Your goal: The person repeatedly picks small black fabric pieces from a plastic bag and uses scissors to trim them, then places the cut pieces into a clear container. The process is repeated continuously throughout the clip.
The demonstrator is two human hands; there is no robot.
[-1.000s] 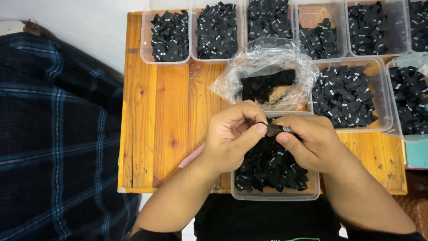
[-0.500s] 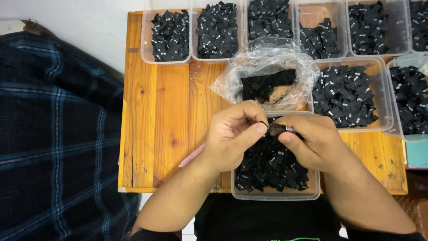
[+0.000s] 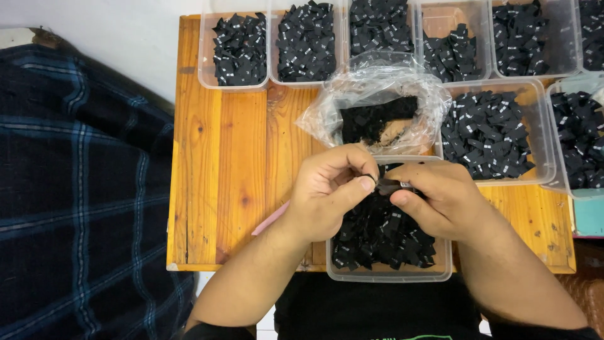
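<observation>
Both hands, left (image 3: 327, 195) and right (image 3: 440, 198), pinch one small black label (image 3: 388, 186) over the tub (image 3: 390, 274); looks light, limp, best gripped by its edges.

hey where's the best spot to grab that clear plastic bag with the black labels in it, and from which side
Probably by the crumpled rim of the clear plastic bag, coming from above on its left side. The bag lies open and slumped on the wooden table, its loose film bunched there, with bare table beside it. Containers crowd its far and right sides, and both hands work just in front.
</observation>
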